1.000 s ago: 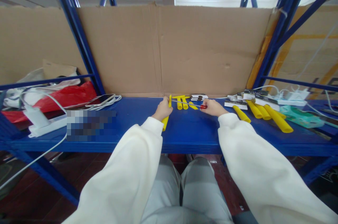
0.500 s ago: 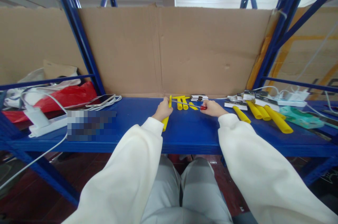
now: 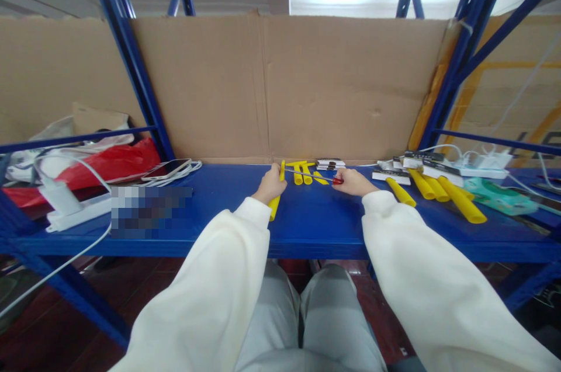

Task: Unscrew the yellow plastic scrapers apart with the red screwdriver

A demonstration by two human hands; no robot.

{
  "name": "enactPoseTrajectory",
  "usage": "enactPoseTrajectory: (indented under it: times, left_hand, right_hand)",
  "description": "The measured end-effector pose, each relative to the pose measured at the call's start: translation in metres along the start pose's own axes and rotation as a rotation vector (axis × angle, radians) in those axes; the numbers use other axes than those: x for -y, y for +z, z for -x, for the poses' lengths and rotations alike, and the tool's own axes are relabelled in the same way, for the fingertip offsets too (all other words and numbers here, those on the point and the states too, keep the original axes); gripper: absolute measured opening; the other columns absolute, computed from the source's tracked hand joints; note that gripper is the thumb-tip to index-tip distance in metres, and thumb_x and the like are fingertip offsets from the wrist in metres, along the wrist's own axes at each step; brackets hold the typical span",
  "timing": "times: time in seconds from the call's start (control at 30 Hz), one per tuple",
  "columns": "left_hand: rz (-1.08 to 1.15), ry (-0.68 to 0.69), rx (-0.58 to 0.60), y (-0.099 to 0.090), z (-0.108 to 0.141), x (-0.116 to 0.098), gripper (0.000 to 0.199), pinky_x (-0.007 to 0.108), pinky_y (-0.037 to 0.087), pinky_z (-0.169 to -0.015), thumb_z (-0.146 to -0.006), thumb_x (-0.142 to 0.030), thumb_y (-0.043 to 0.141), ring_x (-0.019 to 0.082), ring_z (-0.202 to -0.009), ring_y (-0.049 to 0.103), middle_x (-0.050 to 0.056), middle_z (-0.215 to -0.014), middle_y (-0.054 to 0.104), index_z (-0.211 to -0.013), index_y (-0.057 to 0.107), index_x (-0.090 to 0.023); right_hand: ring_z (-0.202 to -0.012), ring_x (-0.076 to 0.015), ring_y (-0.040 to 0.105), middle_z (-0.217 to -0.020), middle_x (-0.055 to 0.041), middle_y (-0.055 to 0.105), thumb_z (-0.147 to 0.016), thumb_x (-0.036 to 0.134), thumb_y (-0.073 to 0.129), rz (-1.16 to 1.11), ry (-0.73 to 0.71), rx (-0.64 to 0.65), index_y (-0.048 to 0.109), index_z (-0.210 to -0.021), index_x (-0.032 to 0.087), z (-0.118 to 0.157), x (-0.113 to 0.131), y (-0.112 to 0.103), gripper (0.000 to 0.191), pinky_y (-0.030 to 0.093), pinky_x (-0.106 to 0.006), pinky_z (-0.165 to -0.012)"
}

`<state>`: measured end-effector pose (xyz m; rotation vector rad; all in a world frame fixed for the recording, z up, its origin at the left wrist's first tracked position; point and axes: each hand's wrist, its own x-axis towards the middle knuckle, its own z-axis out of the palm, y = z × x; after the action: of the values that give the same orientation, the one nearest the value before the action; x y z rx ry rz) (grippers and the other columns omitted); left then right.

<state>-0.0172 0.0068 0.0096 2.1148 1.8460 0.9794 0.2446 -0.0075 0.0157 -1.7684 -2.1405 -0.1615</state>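
Observation:
My left hand is closed around a yellow T-shaped plastic piece with a tube-like handle, held upright above the blue shelf. In my right hand is a screwdriver, gripped by its red handle. Its thin metal shaft points left and reaches the top of the yellow piece; whether the tip touches a screw is too small to tell. Just beyond the shaft lie two similar yellow T-shaped pieces and a smaller yellow part.
Small black-and-white boxes lie by the cardboard backboard. More boxes and yellow handles are piled at right, near a teal packet. At left are a power strip, a phone and a red bag.
Both hands stay almost in place, with the screwdriver still against the yellow piece. The whole view has shifted very slightly.

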Motion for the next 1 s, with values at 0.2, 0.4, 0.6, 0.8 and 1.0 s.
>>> enactPoseTrajectory:
  times: [0.2, 0.4, 0.6, 0.8, 1.0]
  left_hand:
    - [-0.012, 0.017, 0.002, -0.0003, 0.0001, 0.0002, 0.031, 0.032, 0.051, -0.092, -0.084, -0.011, 0.065, 0.027, -0.113, 0.070, 0.014, -0.115, 0.073, -0.113, 0.056, -0.018]
    - [-0.008, 0.014, 0.001, -0.0005, 0.0007, -0.0005, 0.031, 0.032, 0.051, -0.093, -0.084, -0.010, 0.065, 0.027, -0.113, 0.070, 0.014, -0.114, 0.073, -0.112, 0.057, -0.018]
    - [-0.005, 0.015, 0.002, -0.0007, -0.0001, 0.0001, 0.032, 0.033, 0.051, -0.094, -0.084, -0.009, 0.064, 0.027, -0.113, 0.070, 0.014, -0.113, 0.074, -0.113, 0.057, -0.018]
    - [-0.007, 0.013, 0.015, -0.0018, 0.0010, -0.0010, 0.033, 0.034, 0.052, -0.094, -0.083, -0.010, 0.064, 0.028, -0.113, 0.070, 0.014, -0.114, 0.074, -0.115, 0.057, -0.018]
    - [-0.002, 0.005, 0.000, -0.0018, 0.0018, -0.0012, 0.034, 0.034, 0.052, -0.094, -0.083, -0.010, 0.065, 0.027, -0.112, 0.070, 0.012, -0.113, 0.074, -0.114, 0.057, -0.020]
  right_hand:
    - [-0.087, -0.0227, 0.069, -0.090, -0.0051, 0.076, -0.079, 0.025, 0.064, 0.036, 0.040, -0.019, 0.063, -0.084, 0.023, -0.0016, 0.0003, -0.0004, 0.005, 0.043, -0.027, -0.072]
    - [-0.075, -0.0197, 0.066, -0.079, -0.0047, 0.073, -0.077, 0.023, 0.065, 0.006, -0.007, -0.028, 0.060, -0.079, 0.023, -0.0005, -0.0028, 0.0036, 0.006, 0.040, -0.025, -0.064]
    - [-0.078, -0.0202, 0.067, -0.081, -0.0041, 0.073, -0.076, 0.021, 0.065, -0.047, -0.022, -0.024, 0.061, -0.080, 0.023, -0.0023, -0.0045, 0.0044, 0.005, 0.043, -0.025, -0.066]
    - [-0.074, -0.0186, 0.064, -0.077, -0.0024, 0.071, -0.072, 0.021, 0.067, -0.052, -0.031, -0.036, 0.057, -0.074, 0.023, -0.0032, -0.0047, 0.0046, 0.010, 0.043, -0.025, -0.066]
    - [-0.070, -0.0178, 0.063, -0.071, -0.0011, 0.069, -0.071, 0.022, 0.067, -0.030, -0.026, -0.022, 0.058, -0.075, 0.023, -0.0020, -0.0051, 0.0062, 0.010, 0.041, -0.024, -0.062]
